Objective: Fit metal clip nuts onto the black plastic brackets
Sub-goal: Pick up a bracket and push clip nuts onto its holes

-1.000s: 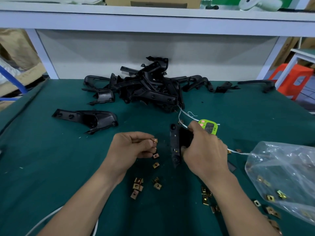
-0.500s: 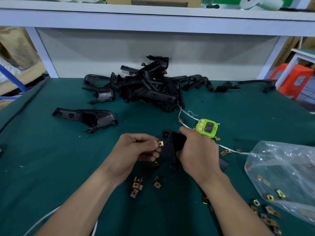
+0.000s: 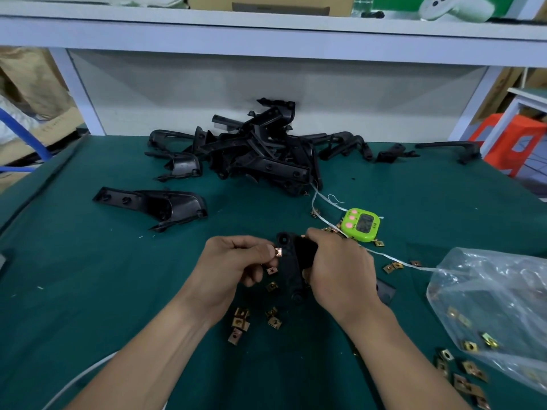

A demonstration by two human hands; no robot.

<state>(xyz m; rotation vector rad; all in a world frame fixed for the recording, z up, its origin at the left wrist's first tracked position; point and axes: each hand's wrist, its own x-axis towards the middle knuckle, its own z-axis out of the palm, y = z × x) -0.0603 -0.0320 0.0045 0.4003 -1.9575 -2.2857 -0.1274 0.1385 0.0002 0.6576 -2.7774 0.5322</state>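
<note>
The black bracket (image 3: 291,263) is held just above the desk (image 3: 88,276) at mid-frame, between both hands; its long axis runs nearly up and down the frame, leaning slightly to the lower right, with a round-holed end pointing towards the top; the right-hand grip (image 3: 340,270) is curled round its right side and hides that part; the left-hand grip (image 3: 233,267) pinches a copper-coloured clip nut (image 3: 278,251) between thumb and forefinger, touching the bracket's left edge just below the holed end; whether the nut is seated I cannot tell.

Loose clip nuts (image 3: 241,321) lie on the green cloth just below the hands, and more (image 3: 467,377) sit at the lower right beside a clear plastic bag (image 3: 488,306) with nuts inside; a green timer (image 3: 360,224) lies just up-right of the right hand, with a white cord (image 3: 390,258) running past it towards the bag; a single bracket (image 3: 157,205) lies apart at left of centre; a tangled pile of brackets (image 3: 260,155) fills the upper middle, below a white shelf (image 3: 266,28); an orange stool (image 3: 509,140) stands at the right edge.
</note>
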